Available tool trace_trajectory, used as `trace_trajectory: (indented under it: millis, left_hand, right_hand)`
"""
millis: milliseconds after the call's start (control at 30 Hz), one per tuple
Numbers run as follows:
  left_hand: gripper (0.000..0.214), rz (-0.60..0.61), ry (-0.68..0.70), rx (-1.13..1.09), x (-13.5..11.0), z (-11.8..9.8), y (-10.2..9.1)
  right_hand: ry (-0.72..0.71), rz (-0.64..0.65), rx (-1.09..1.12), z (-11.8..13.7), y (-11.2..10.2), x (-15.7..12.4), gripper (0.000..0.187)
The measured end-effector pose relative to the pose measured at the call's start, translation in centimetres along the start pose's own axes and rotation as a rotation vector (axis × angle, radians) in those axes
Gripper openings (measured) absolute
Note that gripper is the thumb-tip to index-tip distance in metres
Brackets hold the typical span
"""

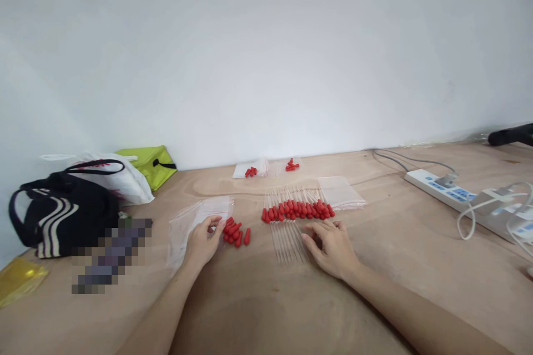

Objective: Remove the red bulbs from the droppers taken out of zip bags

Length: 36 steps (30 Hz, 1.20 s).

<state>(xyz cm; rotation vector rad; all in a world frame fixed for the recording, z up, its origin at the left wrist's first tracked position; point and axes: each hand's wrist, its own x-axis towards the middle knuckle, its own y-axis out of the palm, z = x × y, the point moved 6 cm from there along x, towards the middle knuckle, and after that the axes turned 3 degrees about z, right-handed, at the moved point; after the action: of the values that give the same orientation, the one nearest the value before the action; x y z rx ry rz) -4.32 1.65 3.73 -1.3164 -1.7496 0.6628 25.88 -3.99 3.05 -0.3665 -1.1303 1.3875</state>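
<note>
My left hand [205,243] is at a small pile of loose red rubber dropper bulbs [234,233], its thumb and fingers curved and slightly apart at the pile's left edge. I see nothing held in it. My right hand [331,247] rests just right of a row of thin clear tubes [287,243], thumb and fingers loosely bent and apart, with nothing visible in them. Beyond the tubes lie many assembled droppers [297,209], red bulbs towards me and clear stems pointing to the wall. Clear zip bags [195,216] lie under and beside my left hand.
Small bags with red bulbs [251,172] lie near the wall. Another clear zip bag [341,191] is right of the droppers. A power strip [437,188] with cables is at the right. A black striped bag [66,216] and a green bag [150,163] stand at the left.
</note>
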Motion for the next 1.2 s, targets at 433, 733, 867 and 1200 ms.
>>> trace_trajectory:
  millis: [433,733,867,1200]
  left_hand:
    - [0.027,-0.249,0.337,0.146,-1.7,-4.1,-1.5]
    - [0.021,-0.006,0.518,0.209,-2.0,-14.2,4.2]
    - [0.017,0.006,0.421,0.250,-1.0,-14.8,5.5]
    - [0.013,-0.056,0.201,0.086,0.1,-13.4,5.8]
  right_hand:
    - [0.138,0.079,0.254,-1.2,1.4,0.2,0.029]
    - [0.160,-0.021,0.270,-2.2,1.2,0.2,0.028]
    - [0.145,-0.072,0.227,-2.0,0.8,0.3,0.028]
    - [0.110,-0.119,0.221,-1.8,0.6,0.3,0.022]
